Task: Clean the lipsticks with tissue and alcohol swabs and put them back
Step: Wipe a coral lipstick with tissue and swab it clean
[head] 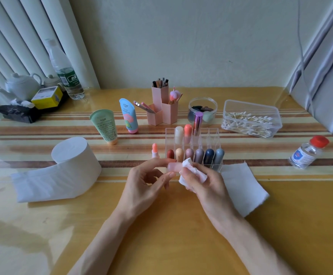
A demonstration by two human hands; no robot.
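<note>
In front of the clear acrylic organizer, the left hand pinches a smooth pale-pink plastic lipstick tube. Its long axis lies level, pointing right into the crumpled white tissue that the right hand grips around its end. Well right of the grip, the label on a red-capped bottle is unreadable.

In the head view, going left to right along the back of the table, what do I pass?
White teapot, water bottle, green tube, blue tube, pink pen holder, round jar, cotton swab box, red-capped bottle.
</note>
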